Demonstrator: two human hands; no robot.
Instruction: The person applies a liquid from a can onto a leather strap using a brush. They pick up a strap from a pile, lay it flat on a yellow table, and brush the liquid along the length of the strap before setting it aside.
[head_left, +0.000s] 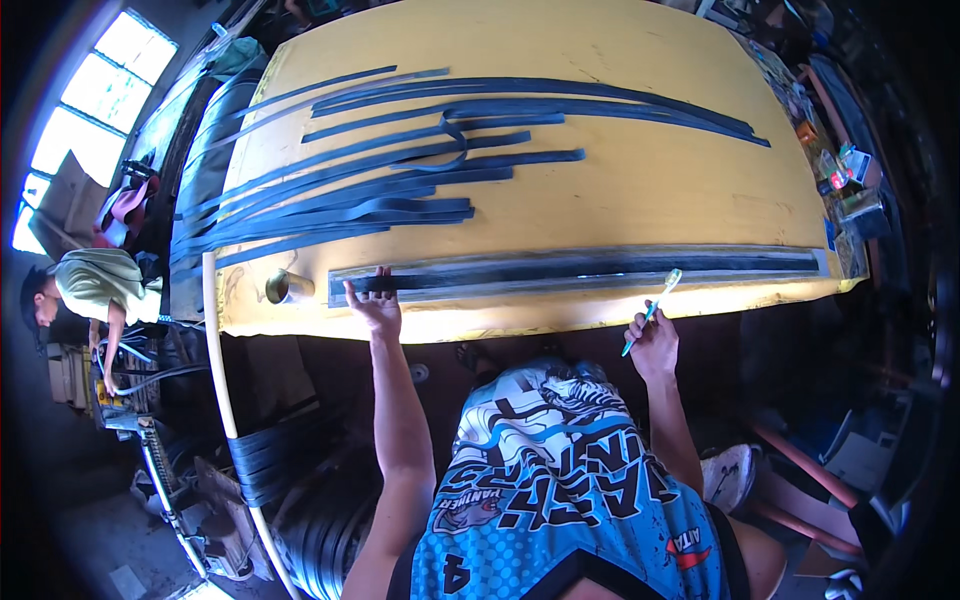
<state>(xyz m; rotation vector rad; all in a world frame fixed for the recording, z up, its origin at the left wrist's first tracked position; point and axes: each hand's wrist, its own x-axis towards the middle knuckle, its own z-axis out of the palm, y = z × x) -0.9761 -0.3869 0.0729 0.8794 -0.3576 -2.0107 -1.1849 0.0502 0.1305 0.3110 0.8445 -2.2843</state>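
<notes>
My left hand (376, 307) is palm up at the left end of a long black strip (510, 277). Its fingers go under the strip, which crosses over them. Beneath the strip lies a long, narrow grey backing (823, 262) along the table's near edge. In my right hand (654, 343) is a toothbrush (655, 306) with a green handle, bristle end up over the backing's near side. A small metal can (290, 286) stands left of the backing, its mouth tipped toward view; its contents cannot be made out.
Several dark flat strips (360, 161) spread over the yellow tabletop (660, 195), some hanging past its left edge. A pale pole (225, 390) wrapped with black bands (270, 465) stands at the near left corner. Clutter (847, 176) lines the right edge. Another person (109, 289) works at left.
</notes>
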